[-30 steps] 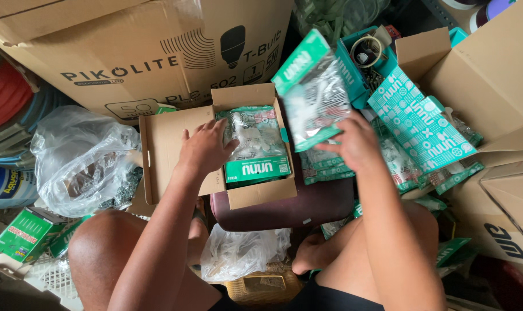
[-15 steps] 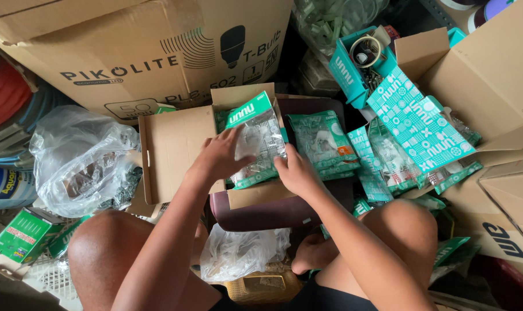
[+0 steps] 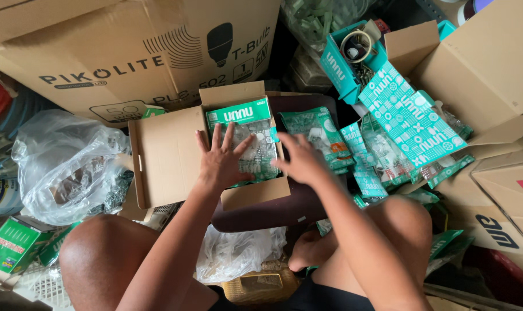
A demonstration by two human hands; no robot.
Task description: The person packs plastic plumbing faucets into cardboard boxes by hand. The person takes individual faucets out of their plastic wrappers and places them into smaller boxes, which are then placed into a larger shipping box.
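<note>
L grip [image 3: 224, 158] spread flat on green packet [image 3: 244, 135] in small box [image 3: 169, 155], R grip [image 3: 299, 158] spread beside

Under my left hand [image 3: 220, 163] a clear plastic packet with green header card [image 3: 245, 138] lies flat inside the small open cardboard box [image 3: 169, 155].

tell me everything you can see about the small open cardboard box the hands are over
The small cardboard box is plain brown corrugated card, open at the top with its flaps folded outward: a wide one to the left, a short one at the near edge, another at the far edge. It sits on a dark maroon stool between the person's knees. Inside lies a clear packet with a green header card. The left hand presses flat on that packet, and the right hand reaches over the box's right edge.
</note>
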